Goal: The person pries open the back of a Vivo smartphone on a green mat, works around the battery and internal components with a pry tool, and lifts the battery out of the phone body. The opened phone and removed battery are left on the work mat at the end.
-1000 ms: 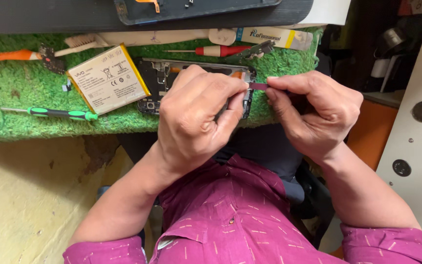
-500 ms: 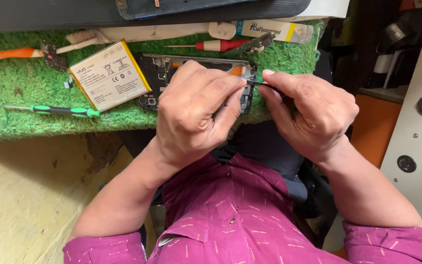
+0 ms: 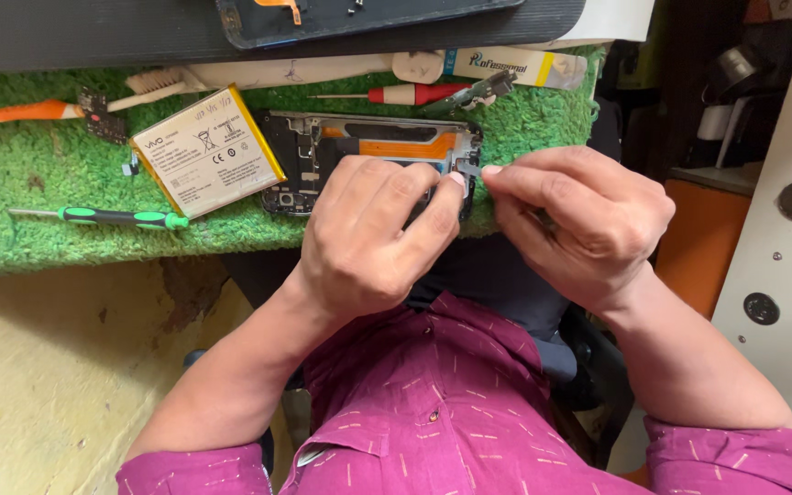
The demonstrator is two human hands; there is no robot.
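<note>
— Covering most of the worktop: a green artificial-grass mat [image 3: 11, 183], reaching to the front edge. Along the back edge lies a dark ribbed panel [image 3: 93, 32] with a black phone back cover [image 3: 359, 14] resting on it.

— And the piece being worked on?

— Opened phone chassis [image 3: 368, 147], boards and an orange flex strip exposed, lying flat on the mat near its front edge, right of centre. Left hand [image 3: 373, 238] lies over the near half of the chassis, fingers curled and pressing down, thumb tip at the chassis's right end. Right hand [image 3: 579, 225] meets it there, thumb and forefinger pinched shut on a small grey metal part [image 3: 469, 170] at that right end. Whether the part sits loose or attached, cannot tell.

— Beside the chassis?

— Flat pale phone battery [image 3: 208, 151] with a yellow border, just left of the chassis, touching or nearly so, turned slightly askew. Behind them, toward the mat's back edge, a white brush [image 3: 258, 73] and a white-and-blue tube [image 3: 506, 66]. Red-handled screwdriver [image 3: 410, 93] just in front of those. Orange-handled tool [image 3: 20, 112] at the mat's left edge. Green-and-black screwdriver [image 3: 112, 217] near the front left, well apart from both hands. Small dark circuit piece [image 3: 103, 115] near the brush's bristles.
</note>
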